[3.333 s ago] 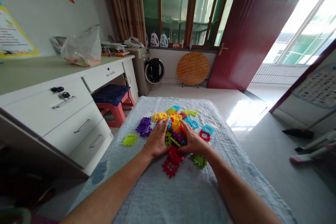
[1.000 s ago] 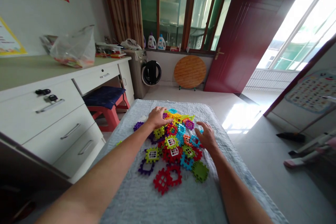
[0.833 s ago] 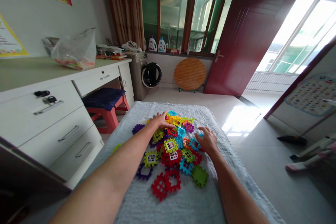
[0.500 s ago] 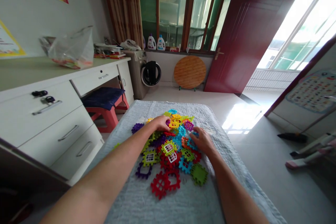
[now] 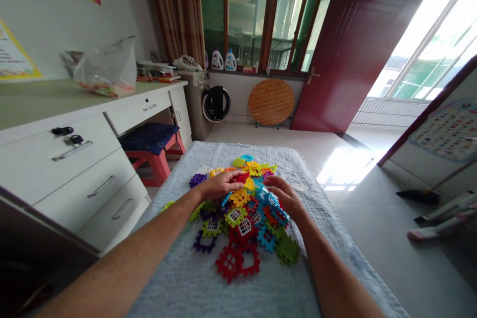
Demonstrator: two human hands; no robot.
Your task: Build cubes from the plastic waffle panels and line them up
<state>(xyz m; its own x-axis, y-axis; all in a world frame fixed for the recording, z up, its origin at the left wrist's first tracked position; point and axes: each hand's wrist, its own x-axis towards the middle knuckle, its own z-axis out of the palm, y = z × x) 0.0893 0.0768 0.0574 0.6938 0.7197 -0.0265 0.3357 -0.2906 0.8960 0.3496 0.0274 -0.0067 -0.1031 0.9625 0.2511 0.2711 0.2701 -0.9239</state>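
A heap of colourful plastic interlocking building tiles with toothed edges lies on a cloth-covered table. My left hand (image 5: 220, 185) is over the heap's left side, thumb and fingers closed on a red building tile (image 5: 242, 177). Yellow tiles (image 5: 239, 198) lie just below it. At the right of the heap, my right hand (image 5: 286, 195) has its fingers stretched out and apart, close to blue tiles (image 5: 267, 198); nothing shows in it. Nearer me are a red window tile (image 5: 228, 261), a green tile (image 5: 287, 250) and a purple frame tile (image 5: 204, 242).
Pale blue quilted cloth (image 5: 186, 285) covers the table. On the left stands a white desk (image 5: 85, 169) with a plastic bag (image 5: 112, 72), and a red stool (image 5: 158, 164) is tucked under it. Behind are a washing machine (image 5: 196, 104) and a round wooden board (image 5: 271, 102).
My left hand has drawn back slightly towards me and now has a red tile in its fingers. My right hand has shifted a little left; tiles in the heap have been disturbed.
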